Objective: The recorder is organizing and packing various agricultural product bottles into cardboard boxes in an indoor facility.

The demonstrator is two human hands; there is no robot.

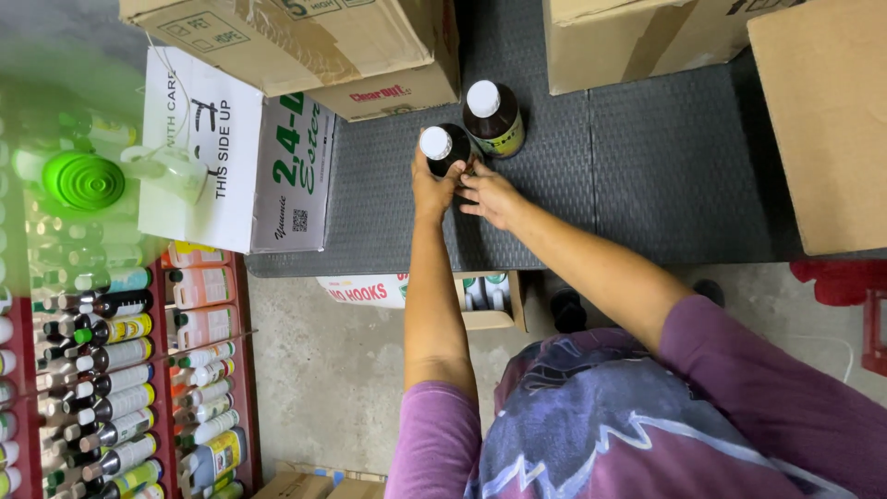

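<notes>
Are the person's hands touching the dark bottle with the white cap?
Touching. In the head view, the left hand and right hand both press against the near dark bottle on the grey table.

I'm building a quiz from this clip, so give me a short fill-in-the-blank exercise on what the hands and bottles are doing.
1. Both hands, left hand and right hand, touch a dark bottle with a ____ cap.
2. The second bottle stands on a dark grey ____.
3. The box marked with an up arrow is ____ in colour.

Missing words: white; mat; white
</notes>
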